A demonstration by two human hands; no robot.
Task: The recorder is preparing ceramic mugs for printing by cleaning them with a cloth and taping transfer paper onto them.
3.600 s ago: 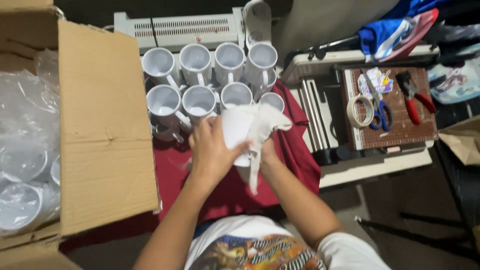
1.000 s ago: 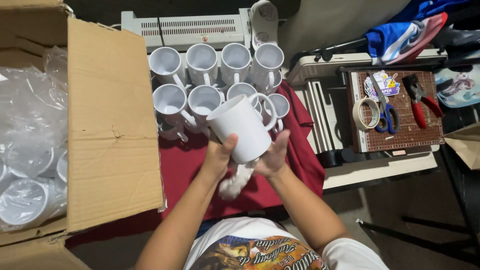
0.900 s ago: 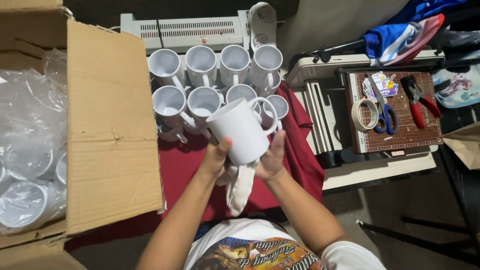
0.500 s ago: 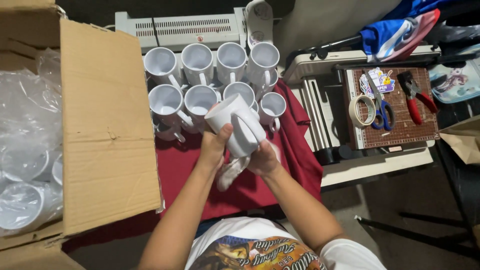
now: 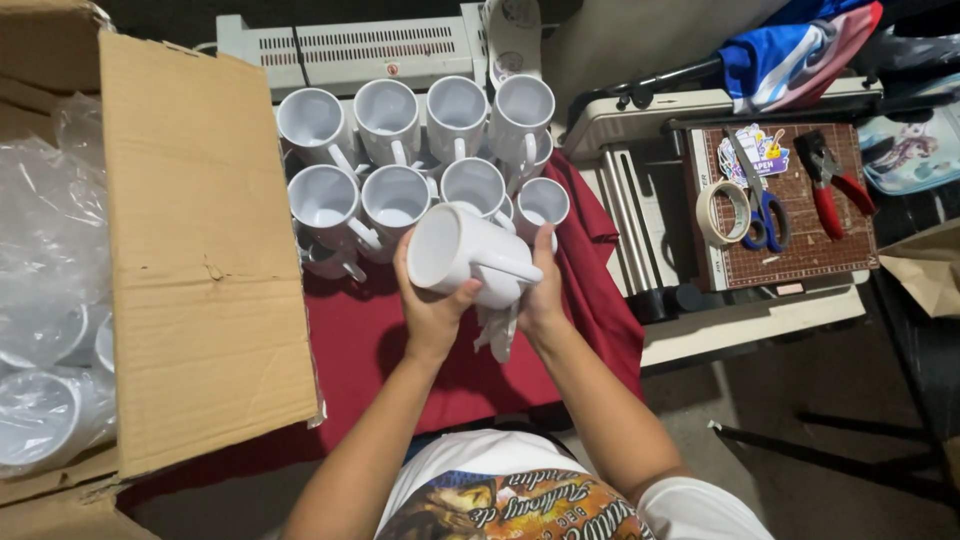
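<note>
1. Nearest the camera, both forearms reach forward from a printed white shirt, meeting over the red cloth (image 5: 470,370) that covers the counter.
2. The left hand (image 5: 432,305) is wrapped around the body of a white mug (image 5: 465,258), thumb and fingers clasping its smooth glazed wall near the rim. The mug lies tilted on its side, mouth turned to the left and slightly toward the viewer, handle uppermost, which leaves its inside and outside open to inspection or wiping.
3. The right hand (image 5: 543,290) supports the mug's far end, fingers pressed up along its base, and a crumpled white rag (image 5: 497,328) hangs from under that grip, soft and limp against the hard ceramic. Both hands are therefore closed on the mug, held in the air just above the cloth.
4. Just beyond, a cluster of matching white mugs (image 5: 395,200) stands upright in two close rows, mouths up, handles mostly pointing toward the viewer; the tight packing keeps them together on the cloth.
5. To the left, an open cardboard box (image 5: 200,250) with a stiff, matte flap holds more mugs in crinkly clear plastic wrap (image 5: 45,290).
6. To the right, a brown gridded cutting mat (image 5: 790,230) carries a roll of tape (image 5: 722,213), blue-handled scissors (image 5: 765,205) and red-handled pliers (image 5: 835,180), laid flat within reach.
7. Farthest back, a pale ribbed machine (image 5: 350,45) sits behind the mugs.
</note>
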